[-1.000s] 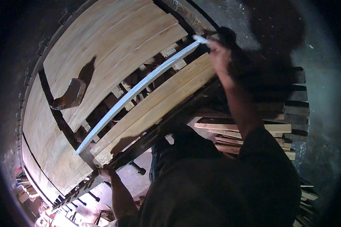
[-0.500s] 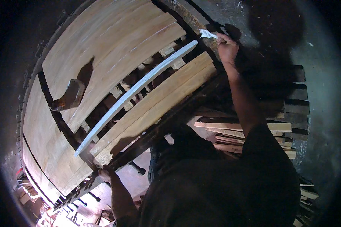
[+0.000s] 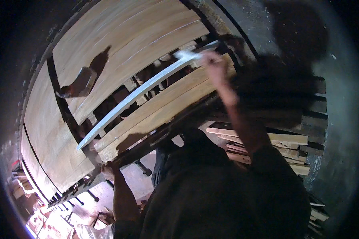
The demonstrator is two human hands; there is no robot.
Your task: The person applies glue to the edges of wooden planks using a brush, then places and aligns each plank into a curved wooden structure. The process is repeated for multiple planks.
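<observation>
In my right hand [image 3: 214, 65], smeared by motion, is a small white piece [image 3: 187, 55] whose kind is blurred. It passes over the far end of a narrow wooden strip [image 3: 141, 89] with a wet-looking white coating on its upper face. That strip stands on edge in the gap between wide joined boards [image 3: 131, 47] and a pair of nearer boards [image 3: 167, 103]. At the near left, my left hand [image 3: 109, 170] is closed on the edge of the dark frame [image 3: 151, 140] under the boards, beside the nearer boards' end.
A block-like object [image 3: 85, 77] stands on the wide boards and casts a long shadow. Dark bars with knobbed ends [image 3: 143, 169] stick out of the frame toward me. Stacked wood strips [image 3: 283, 139] lie at my right, and scraps [image 3: 44, 217] lie lower left.
My right hand has swung left and nearer from beyond the strip's far end, bringing the white piece over the strip. My left hand stays at the frame's edge. The view has shifted slightly.
</observation>
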